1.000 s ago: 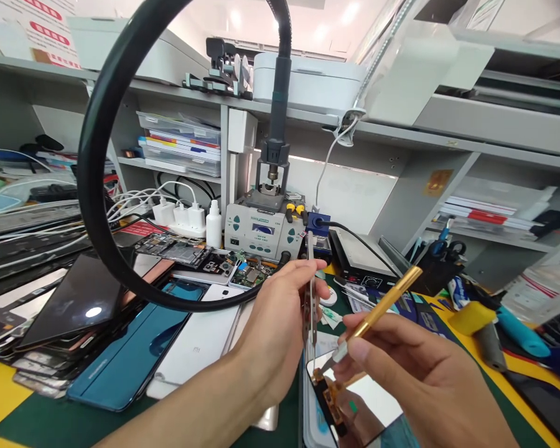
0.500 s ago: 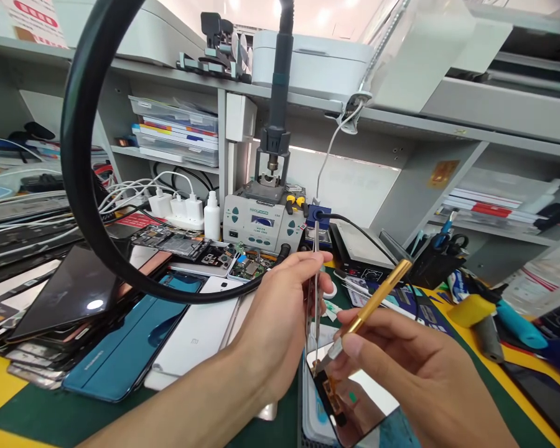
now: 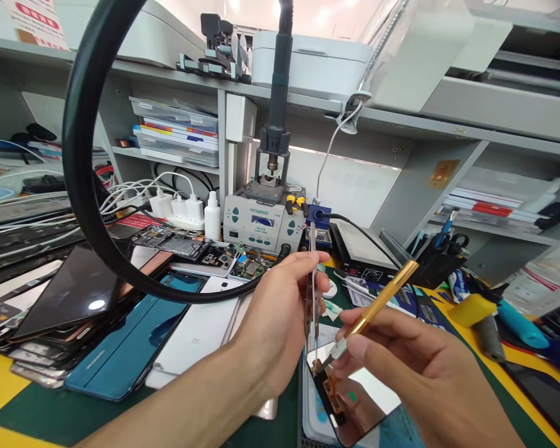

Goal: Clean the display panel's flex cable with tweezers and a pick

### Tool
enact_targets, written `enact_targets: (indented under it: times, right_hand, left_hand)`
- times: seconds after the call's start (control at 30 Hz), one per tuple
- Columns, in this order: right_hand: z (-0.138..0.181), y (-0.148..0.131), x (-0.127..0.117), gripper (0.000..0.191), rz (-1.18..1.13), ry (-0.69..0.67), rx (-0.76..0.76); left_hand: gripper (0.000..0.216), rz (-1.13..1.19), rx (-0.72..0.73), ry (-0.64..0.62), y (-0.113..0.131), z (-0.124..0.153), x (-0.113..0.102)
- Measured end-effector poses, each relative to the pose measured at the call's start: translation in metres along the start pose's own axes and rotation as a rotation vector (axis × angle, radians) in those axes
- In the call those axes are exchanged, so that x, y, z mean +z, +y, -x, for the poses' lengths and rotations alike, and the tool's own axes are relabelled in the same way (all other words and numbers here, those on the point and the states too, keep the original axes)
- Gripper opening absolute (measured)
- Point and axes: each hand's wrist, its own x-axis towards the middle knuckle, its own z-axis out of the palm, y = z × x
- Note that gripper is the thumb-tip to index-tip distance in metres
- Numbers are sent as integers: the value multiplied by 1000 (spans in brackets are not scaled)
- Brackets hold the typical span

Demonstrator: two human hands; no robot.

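Observation:
A pair of metal tweezers (image 3: 313,298) is pinched in my left hand (image 3: 277,320), pointing down. My right hand (image 3: 424,367) grips a gold-handled craft knife (image 3: 378,298) with its blade slanting down to the left. Both tool tips meet near the top left end of a phone screen (image 3: 361,410), whose reflective back faces up. Along that end runs a black and copper flex cable (image 3: 332,398). Beneath the screen lies a pale blue and white pad (image 3: 312,407). My right fingers cover part of the screen's upper edge.
On the left lie a blue phone (image 3: 130,342), a white phone (image 3: 191,336) and a dark phone (image 3: 72,292). A black lamp ring (image 3: 81,186) hangs before me. Behind stands a soldering station (image 3: 259,224); a yellow sponge (image 3: 471,310) lies right.
The knife handle has shifted slightly right, and its blade tip has moved a little along the screen's end. The tweezers have tilted slightly. The screen stays nearly in place.

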Motion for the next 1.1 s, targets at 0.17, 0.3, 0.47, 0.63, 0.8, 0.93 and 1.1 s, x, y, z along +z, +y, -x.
enact_targets:
  times: [0.17, 0.3, 0.47, 0.63, 0.8, 0.93, 1.1]
  right_hand:
    - [-1, 1, 1, 33, 11, 5, -4]
    - [-1, 4, 3, 35, -31, -27, -6]
    - [-2, 6, -3, 33, -83, -122, 4]
    - [-7, 6, -11, 30, -85, -73, -10]
    - [-11, 6, -12, 28, -130, -74, -44]
    - [-10, 5, -11, 29, -126, -54, -21]
    - [-12, 9, -12, 28, -88, -57, -43]
  left_hand:
    - [18, 34, -5, -8, 0, -1, -2]
    - [20, 69, -15, 2, 1, 0, -3]
    - [20, 45, -9, 26, 3, 0, -2]
    - [22, -93, 42, 1, 2, -1, -3]
    - [26, -127, 26, -21, 1, -1, -4]
    - [27, -149, 3, -13, 2, 0, -5]
    - [29, -121, 13, -64, 2, 0, -5]
